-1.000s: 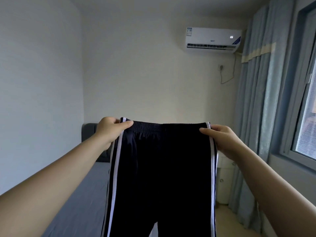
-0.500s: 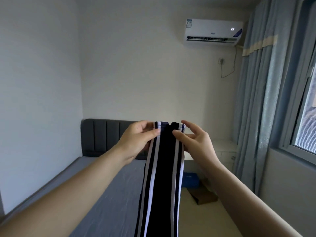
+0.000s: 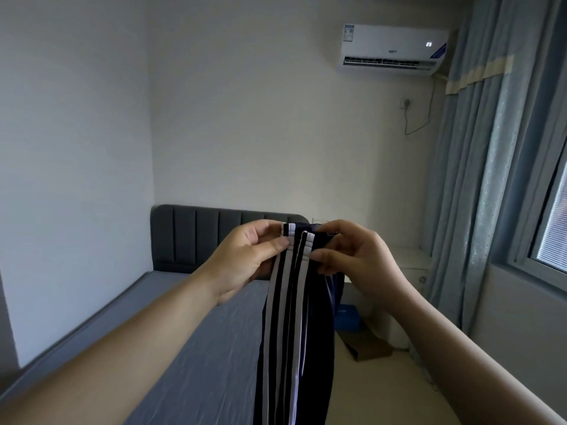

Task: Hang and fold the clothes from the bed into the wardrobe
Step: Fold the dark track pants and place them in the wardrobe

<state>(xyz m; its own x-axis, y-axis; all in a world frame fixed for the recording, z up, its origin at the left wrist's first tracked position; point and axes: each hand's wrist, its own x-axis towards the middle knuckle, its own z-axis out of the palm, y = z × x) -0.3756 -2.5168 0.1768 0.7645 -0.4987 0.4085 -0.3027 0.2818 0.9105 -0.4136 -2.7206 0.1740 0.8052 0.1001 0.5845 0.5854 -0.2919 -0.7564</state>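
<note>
Above the grey bed [image 3: 190,357], my left hand [image 3: 245,259] and right hand [image 3: 356,259] pinch the striped trousers [image 3: 294,332] at the folded waistband.

The black trousers [image 3: 296,332], spread wide by the waistband a second ago, now hang doubled lengthwise as one narrow strip, with their white side stripes brought together. The left grip [image 3: 245,259] and right grip [image 3: 359,259], earlier at opposite ends of the waistband, have closed until they nearly meet, each pinching the stacked top edge. More of the bed [image 3: 184,348] and its headboard [image 3: 190,237] shows.
</note>
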